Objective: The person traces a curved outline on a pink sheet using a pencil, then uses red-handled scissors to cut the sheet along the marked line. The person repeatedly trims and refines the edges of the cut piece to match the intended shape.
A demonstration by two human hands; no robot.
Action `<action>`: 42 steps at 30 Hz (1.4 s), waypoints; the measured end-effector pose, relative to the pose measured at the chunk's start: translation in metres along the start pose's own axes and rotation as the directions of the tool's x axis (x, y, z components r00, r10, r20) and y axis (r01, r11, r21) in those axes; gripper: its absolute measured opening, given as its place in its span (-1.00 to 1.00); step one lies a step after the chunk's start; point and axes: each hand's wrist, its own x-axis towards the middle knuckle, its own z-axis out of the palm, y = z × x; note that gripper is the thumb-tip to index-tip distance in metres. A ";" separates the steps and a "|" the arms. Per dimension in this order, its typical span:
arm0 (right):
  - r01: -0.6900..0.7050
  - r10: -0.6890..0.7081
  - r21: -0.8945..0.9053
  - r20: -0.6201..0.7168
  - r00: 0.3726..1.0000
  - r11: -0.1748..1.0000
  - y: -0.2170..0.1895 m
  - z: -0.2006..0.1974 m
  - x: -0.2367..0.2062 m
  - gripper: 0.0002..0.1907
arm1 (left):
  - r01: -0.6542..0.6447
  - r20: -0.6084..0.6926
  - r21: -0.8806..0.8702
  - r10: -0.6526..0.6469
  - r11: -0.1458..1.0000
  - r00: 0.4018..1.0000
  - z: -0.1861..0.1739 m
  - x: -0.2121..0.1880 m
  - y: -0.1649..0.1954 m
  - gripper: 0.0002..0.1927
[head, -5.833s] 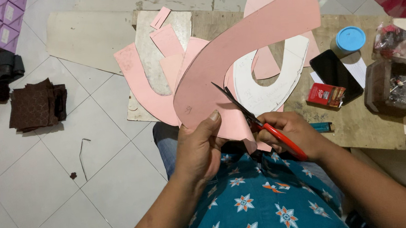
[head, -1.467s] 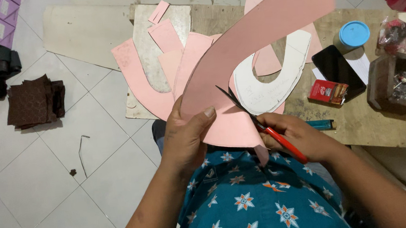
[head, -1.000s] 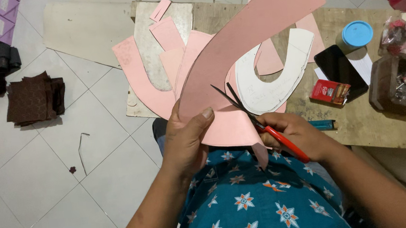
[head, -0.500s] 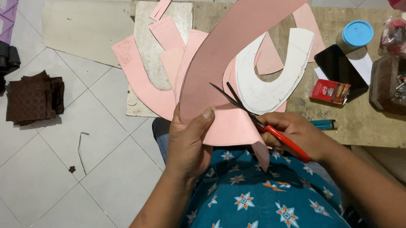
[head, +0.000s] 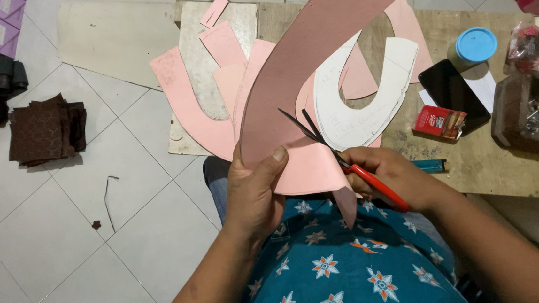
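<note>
L hand (head: 256,191) grips the lower edge of a big curved pink card sheet (head: 313,58), thumb on top, fingers clamped under it, holding it up above the lap. R hand (head: 390,177) is closed round the red handles of scissors (head: 340,155); the 2 dark blades stand apart, tips over the sheet's inner edge just right of the L thumb. Behind, on a wooden board (head: 475,161): white U-shaped pattern piece (head: 369,108), several pink cut pieces (head: 186,107), black phone (head: 454,95), small red box (head: 440,122), blue-lidded jar (head: 476,45). Dark brown fabric stack (head: 47,130) lies on floor tiles, well apart to the left.
</note>
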 end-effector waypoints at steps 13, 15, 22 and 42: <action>0.047 -0.046 0.050 -0.033 0.998 0.998 0.009 0.006 -0.001 -0.85 | -0.016 0.004 -0.100 0.016 0.995 1.000 -0.002 -0.001 -0.008 -0.48; 0.057 -0.057 0.036 0.002 0.998 0.998 0.009 0.006 0.001 -0.83 | -0.017 0.006 -0.091 0.018 0.996 1.000 -0.002 -0.001 -0.009 -0.47; 0.059 -0.059 0.025 0.009 0.998 0.998 0.004 0.005 0.003 -0.67 | -0.018 0.019 -0.106 0.020 0.994 1.000 0.001 -0.005 -0.012 -0.46; -0.003 0.006 0.130 -0.028 1.000 0.992 0.013 -0.004 0.002 -0.72 | -0.002 -0.073 0.210 0.018 0.978 0.997 0.006 0.000 0.004 -0.54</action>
